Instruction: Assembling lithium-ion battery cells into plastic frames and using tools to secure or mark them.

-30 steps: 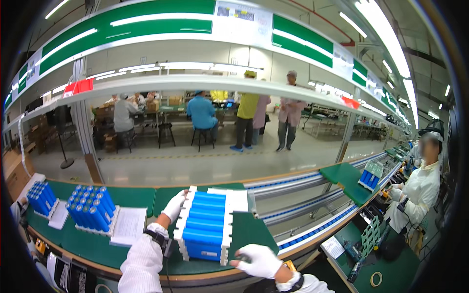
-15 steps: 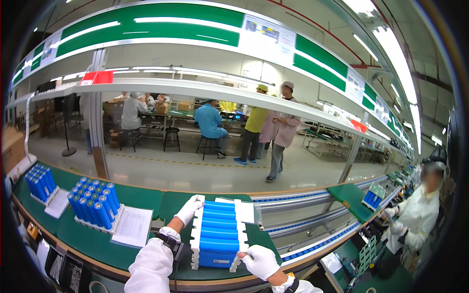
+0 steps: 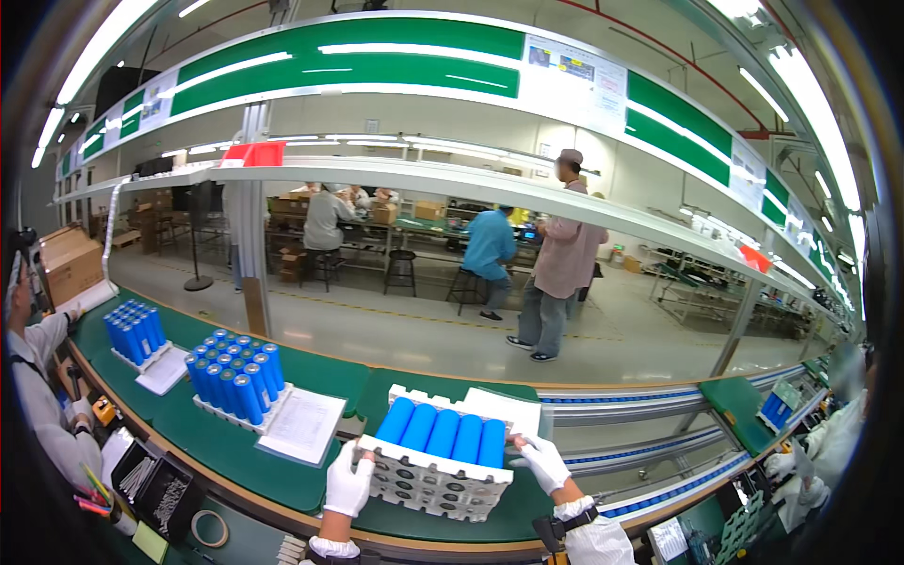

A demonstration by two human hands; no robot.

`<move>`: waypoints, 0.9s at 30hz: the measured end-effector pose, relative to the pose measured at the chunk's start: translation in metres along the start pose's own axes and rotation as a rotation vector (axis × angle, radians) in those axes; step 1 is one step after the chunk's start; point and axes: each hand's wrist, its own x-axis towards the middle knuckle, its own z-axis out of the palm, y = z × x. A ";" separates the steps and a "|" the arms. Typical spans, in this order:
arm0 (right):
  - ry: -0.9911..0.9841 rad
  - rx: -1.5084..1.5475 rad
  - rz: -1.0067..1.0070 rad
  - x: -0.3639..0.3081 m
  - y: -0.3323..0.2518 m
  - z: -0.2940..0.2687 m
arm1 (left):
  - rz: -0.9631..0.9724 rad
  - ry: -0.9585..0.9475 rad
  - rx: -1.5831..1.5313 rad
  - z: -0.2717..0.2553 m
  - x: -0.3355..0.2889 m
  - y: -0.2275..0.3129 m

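A battery pack (image 3: 441, 432) of blue cylindrical cells sits between two white plastic cell holders, tilted over the green bench mat. Its near holder (image 3: 438, 485) faces me, with metal cell ends showing in round holes. My left hand (image 3: 348, 482), in a white glove with bare fingertips, grips the left end of that holder. At the pack's right side my right hand (image 3: 543, 463), gloved likewise, has its fingertips curled against the edge; the exact contact is partly hidden. Behind the pack lies a white paper sheet (image 3: 504, 411).
To the left stand two groups of upright blue cells (image 3: 235, 375) (image 3: 135, 330) in white holders, with printed sheets (image 3: 303, 426) beside them. Roller conveyor rails (image 3: 621, 400) run off right. Co-workers (image 3: 47, 377) sit or stand at both sides. A black parts bin (image 3: 155, 490) and tape roll (image 3: 209, 529) lie near left.
The pack has been turned so one holder faces me instead of pointing sideways. My left hand moved to the near left end, my right to the right side. The view swung left.
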 end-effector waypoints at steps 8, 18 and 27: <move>-0.010 -0.254 -0.279 -0.062 -0.019 0.013 | 0.071 -0.184 0.216 -0.013 -0.001 -0.027; 0.000 -0.629 -0.454 -0.064 -0.014 0.042 | 0.082 -0.158 0.236 -0.006 0.007 -0.048; 0.166 -0.616 -0.342 -0.039 -0.021 0.045 | 0.101 -0.177 0.179 0.008 0.043 -0.048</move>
